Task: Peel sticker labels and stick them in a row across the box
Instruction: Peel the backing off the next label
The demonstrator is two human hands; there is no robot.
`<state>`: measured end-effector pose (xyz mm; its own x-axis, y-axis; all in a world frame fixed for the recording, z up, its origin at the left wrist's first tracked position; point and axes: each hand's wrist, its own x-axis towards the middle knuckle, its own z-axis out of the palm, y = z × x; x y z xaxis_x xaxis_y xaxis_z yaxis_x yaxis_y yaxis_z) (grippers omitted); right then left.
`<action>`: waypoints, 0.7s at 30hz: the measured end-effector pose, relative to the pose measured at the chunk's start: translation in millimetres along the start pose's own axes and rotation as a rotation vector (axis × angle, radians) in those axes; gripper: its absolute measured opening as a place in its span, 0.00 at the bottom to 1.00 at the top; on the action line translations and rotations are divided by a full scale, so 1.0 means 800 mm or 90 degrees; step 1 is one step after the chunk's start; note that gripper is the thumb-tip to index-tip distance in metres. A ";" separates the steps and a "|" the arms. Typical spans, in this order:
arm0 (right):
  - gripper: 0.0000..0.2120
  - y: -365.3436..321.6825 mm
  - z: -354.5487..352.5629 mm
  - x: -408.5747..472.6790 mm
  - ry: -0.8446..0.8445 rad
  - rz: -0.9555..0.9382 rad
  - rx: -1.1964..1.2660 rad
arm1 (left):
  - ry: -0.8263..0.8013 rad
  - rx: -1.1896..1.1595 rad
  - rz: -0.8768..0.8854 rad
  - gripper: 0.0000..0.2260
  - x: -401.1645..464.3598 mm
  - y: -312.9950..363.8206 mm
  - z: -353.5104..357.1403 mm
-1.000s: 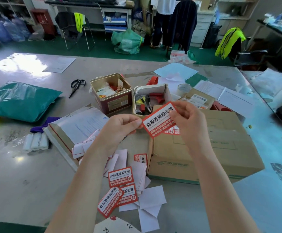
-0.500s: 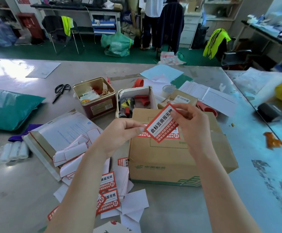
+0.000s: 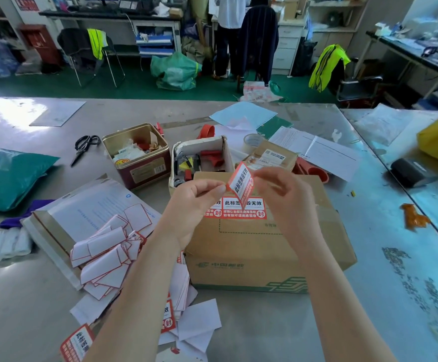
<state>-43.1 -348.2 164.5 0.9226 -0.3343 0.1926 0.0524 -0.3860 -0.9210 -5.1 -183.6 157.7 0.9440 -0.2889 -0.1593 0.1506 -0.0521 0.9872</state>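
A brown cardboard box (image 3: 259, 246) lies on the table in front of me. Red-and-white sticker labels (image 3: 249, 209) are stuck side by side on its top. Above them I hold another red-and-white label (image 3: 240, 184), turned nearly upright. My left hand (image 3: 197, 202) pinches its lower left corner. My right hand (image 3: 280, 194) pinches its upper right edge, fingers blurred. Loose unpeeled labels (image 3: 76, 343) lie at the table's near edge.
White backing papers (image 3: 105, 257) are heaped on a grey mailer left of the box. A red tin (image 3: 144, 173), a white tool box (image 3: 199, 160), scissors (image 3: 84, 147), tape roll (image 3: 251, 141), papers and a green bag (image 3: 6, 176) lie behind and left.
The label has swung from a flat diagonal to nearly upright between my hands. My view has shifted right, bringing the box closer to centre and showing the stuck labels.
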 end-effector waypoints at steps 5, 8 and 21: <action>0.09 -0.002 0.011 -0.008 -0.104 -0.063 -0.019 | 0.042 0.047 0.092 0.08 -0.003 0.007 0.018; 0.08 -0.002 0.009 -0.009 -0.082 -0.078 -0.005 | 0.046 0.048 0.085 0.08 -0.004 0.008 0.021; 0.06 0.001 0.010 -0.006 -0.029 -0.075 -0.027 | 0.098 0.139 0.117 0.04 -0.003 0.008 0.028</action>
<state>-44.1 -340.0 160.0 0.9274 -0.2451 0.2825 0.1467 -0.4566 -0.8775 -12.6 -205.1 164.6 0.9854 -0.1653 0.0399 -0.0764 -0.2206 0.9724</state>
